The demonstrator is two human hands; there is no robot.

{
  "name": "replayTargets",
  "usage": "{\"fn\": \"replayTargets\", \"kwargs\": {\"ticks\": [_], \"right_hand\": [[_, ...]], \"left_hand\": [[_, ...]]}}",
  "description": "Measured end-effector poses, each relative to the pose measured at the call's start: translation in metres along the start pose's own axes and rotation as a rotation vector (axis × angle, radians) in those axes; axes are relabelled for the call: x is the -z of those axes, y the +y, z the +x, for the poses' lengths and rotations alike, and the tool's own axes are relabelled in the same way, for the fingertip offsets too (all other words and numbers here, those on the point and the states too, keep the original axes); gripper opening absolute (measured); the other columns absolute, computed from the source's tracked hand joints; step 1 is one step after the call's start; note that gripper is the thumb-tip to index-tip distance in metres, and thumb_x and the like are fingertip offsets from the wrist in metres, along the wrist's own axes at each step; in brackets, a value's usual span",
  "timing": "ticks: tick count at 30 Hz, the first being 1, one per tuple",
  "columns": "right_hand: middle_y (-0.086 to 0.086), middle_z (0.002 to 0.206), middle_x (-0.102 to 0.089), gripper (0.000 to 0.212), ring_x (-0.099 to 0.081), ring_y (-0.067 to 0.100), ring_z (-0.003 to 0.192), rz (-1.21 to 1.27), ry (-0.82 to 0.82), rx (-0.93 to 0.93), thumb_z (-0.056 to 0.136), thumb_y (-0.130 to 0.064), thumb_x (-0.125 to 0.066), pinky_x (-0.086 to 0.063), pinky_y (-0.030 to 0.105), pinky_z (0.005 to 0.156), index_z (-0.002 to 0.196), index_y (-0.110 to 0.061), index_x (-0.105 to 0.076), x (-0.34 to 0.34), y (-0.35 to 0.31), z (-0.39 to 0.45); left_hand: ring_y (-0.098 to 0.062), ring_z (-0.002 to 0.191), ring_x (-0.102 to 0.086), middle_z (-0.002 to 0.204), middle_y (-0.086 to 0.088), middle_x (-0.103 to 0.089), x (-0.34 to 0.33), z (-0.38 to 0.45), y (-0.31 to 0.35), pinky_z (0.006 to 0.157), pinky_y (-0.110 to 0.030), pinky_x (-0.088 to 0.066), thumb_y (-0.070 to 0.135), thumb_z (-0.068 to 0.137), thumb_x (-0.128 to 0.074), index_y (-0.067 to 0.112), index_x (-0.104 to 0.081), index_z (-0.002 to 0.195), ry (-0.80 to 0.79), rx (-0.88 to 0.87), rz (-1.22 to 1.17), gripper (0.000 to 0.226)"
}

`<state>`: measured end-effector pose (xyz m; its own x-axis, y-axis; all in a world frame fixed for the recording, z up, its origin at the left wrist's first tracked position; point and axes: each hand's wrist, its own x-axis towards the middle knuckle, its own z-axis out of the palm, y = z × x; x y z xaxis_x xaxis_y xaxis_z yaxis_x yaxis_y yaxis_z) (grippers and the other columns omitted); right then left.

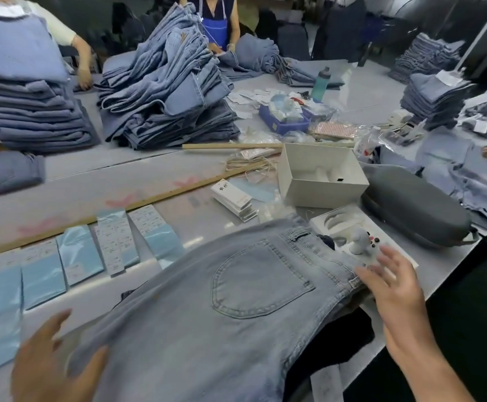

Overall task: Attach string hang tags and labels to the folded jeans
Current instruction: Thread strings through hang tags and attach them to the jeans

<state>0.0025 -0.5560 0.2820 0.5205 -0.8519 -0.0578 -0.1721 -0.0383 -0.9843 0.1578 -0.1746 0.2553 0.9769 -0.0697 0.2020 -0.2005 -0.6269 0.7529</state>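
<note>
jeans (236, 309) | lt-blue denim, back pocket up, flat on table | label sheets (71, 256) in row at left

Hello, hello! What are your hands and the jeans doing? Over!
Both hands open, left hand and right hand on jeans. No tag on yet. Nothing in way.
</note>
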Motion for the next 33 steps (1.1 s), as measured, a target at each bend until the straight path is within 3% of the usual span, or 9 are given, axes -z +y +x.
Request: {"fn": "replayTargets", "kwargs": {"ticks": [2, 5, 8, 11, 16, 20, 25, 29, 33], "right_hand": [[-0.025, 0.125, -0.057, 0.035, -0.05, -0.022, 0.112, -0.202, 0.003, 0.191, 0.09, -0.034, -0.072, -0.043, 0.021, 0.09, 0.116, -0.055, -0.061, 0.0, -0.015, 0.013], [-0.026, 0.133, -0.053, 0.038, -0.049, -0.009, 0.124, -0.402, -0.04, 0.431, 0.09, -0.058, -0.057, -0.043, 0.025, 0.098, 0.127, -0.05, -0.055, -0.011, -0.03, 0.035], [-0.013, 0.144, -0.05, 0.056, -0.046, 0.013, 0.136, -0.762, -0.35, 0.31, 0.093, -0.061, -0.051, -0.037, 0.036, 0.112, 0.142, -0.033, -0.046, -0.038, -0.01, 0.048], [-0.013, 0.158, -0.038, 0.064, -0.035, 0.006, 0.144, -0.739, -0.567, 0.115, 0.096, -0.062, -0.045, -0.028, 0.034, 0.118, 0.153, -0.034, -0.036, -0.04, 0.036, 0.039], [-0.035, 0.14, -0.049, 0.044, -0.047, -0.011, 0.129, -0.465, -0.384, 0.13, 0.094, -0.058, -0.056, -0.041, 0.028, 0.107, 0.136, -0.06, -0.045, -0.008, 0.06, 0.029], [-0.03, 0.113, -0.061, 0.045, -0.06, -0.003, 0.107, -0.507, -0.201, 0.291, 0.086, -0.039, -0.073, -0.05, 0.027, 0.09, 0.13, -0.041, -0.06, -0.007, 0.041, 0.029], [-0.023, 0.089, -0.056, 0.021, -0.059, 0.007, 0.088, -0.842, -0.389, 0.229, 0.085, -0.053, -0.071, -0.046, 0.025, 0.073, 0.096, -0.044, -0.055, 0.003, 0.002, 0.032], [-0.01, 0.087, -0.063, 0.019, -0.061, 0.013, 0.08, -0.704, -0.277, 0.829, 0.078, -0.009, -0.081, -0.049, 0.027, 0.073, 0.087, -0.022, -0.07, 0.007, -0.01, 0.006], [-0.002, 0.083, -0.069, 0.017, -0.068, 0.019, 0.077, -0.659, -0.184, 1.119, 0.086, -0.015, -0.063, -0.051, 0.038, 0.09, 0.077, -0.018, -0.077, 0.0, -0.003, -0.035]], "left_hand": [[-0.042, 0.131, -0.048, 0.137, -0.014, -0.053, -0.01, -0.002, 0.021, 0.101, -0.058, -0.043, 0.028, 0.085, -0.076, 0.034, -0.056, 0.127, -0.008, -0.151, -0.003, 0.047], [-0.021, 0.146, -0.033, 0.159, -0.001, -0.037, -0.051, 0.008, 0.103, 0.117, -0.043, -0.027, 0.052, 0.092, -0.055, 0.037, -0.045, 0.145, -0.097, -0.377, 0.0, 0.056], [-0.014, 0.157, 0.003, 0.171, 0.009, 0.0, -0.113, -0.011, 0.149, 0.126, -0.041, 0.001, 0.069, 0.098, -0.027, 0.046, -0.014, 0.159, -0.517, -0.58, 0.277, 0.067], [-0.011, 0.152, 0.025, 0.169, 0.013, 0.011, -0.148, -0.038, 0.146, 0.122, -0.046, 0.021, 0.073, 0.096, -0.001, 0.047, 0.001, 0.159, -0.691, -0.608, 0.467, 0.068], [-0.02, 0.154, -0.018, 0.164, 0.007, -0.027, -0.145, -0.05, 0.146, 0.118, -0.049, -0.007, 0.07, 0.102, -0.02, 0.041, -0.036, 0.154, -0.603, -0.638, 0.517, 0.061], [-0.019, 0.149, -0.033, 0.16, 0.008, -0.037, -0.137, -0.048, 0.143, 0.114, -0.044, -0.02, 0.067, 0.103, -0.026, 0.041, -0.044, 0.15, -0.543, -0.682, 0.513, 0.057], [-0.016, 0.148, -0.037, 0.16, 0.011, -0.037, -0.136, -0.049, 0.145, 0.116, -0.042, -0.028, 0.067, 0.103, -0.024, 0.043, -0.045, 0.149, -0.54, -0.66, 0.427, 0.056], [0.001, 0.143, -0.038, 0.157, 0.032, -0.032, -0.125, -0.032, 0.154, 0.114, -0.043, -0.043, 0.071, 0.092, -0.045, 0.06, -0.035, 0.144, -0.388, -0.277, -0.121, 0.054], [0.0, 0.139, -0.043, 0.15, 0.025, -0.045, -0.116, 0.001, 0.189, 0.107, -0.034, -0.042, 0.074, 0.088, -0.049, 0.051, -0.041, 0.142, -0.362, -0.362, -0.244, 0.06]]}}
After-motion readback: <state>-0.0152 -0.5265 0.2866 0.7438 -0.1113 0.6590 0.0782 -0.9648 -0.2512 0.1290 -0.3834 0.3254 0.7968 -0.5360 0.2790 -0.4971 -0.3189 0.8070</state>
